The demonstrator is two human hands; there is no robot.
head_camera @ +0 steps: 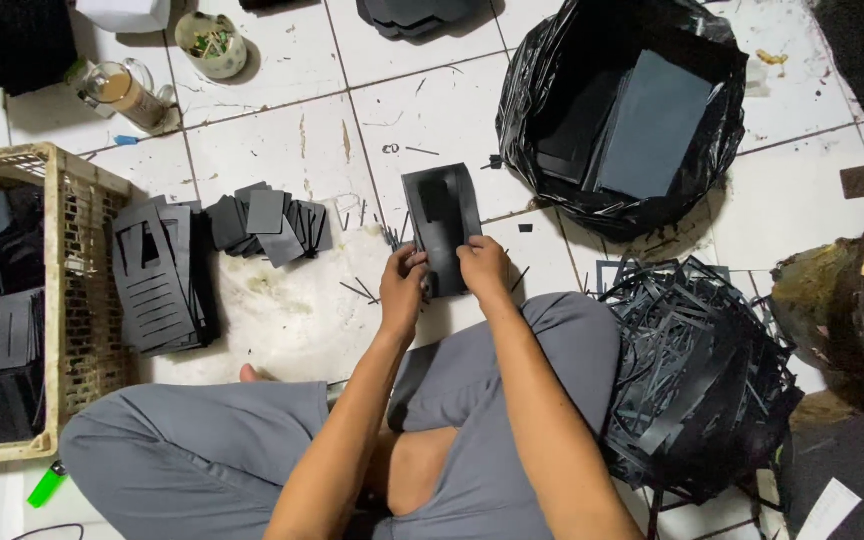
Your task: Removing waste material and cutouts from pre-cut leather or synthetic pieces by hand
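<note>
A black die-cut sheet (pixel 441 222) is held upright in front of me over the white tiled floor. My left hand (pixel 404 288) grips its lower left edge. My right hand (pixel 482 267) grips its lower right edge. Both hands sit close together, above my crossed legs in grey shorts. To the left lies a pile of small black cut pieces (pixel 268 222), and next to it a stack of black slotted sheets (pixel 159 275).
A wicker-sided crate (pixel 69 300) with black sheets stands at the left. A black plastic bag (pixel 624 110) holding dark sheets sits at the upper right. A heap of black offcut strips (pixel 697 380) lies at my right. A glass jar (pixel 124 92), a cup (pixel 211 44) and a green lighter (pixel 47 484) lie about.
</note>
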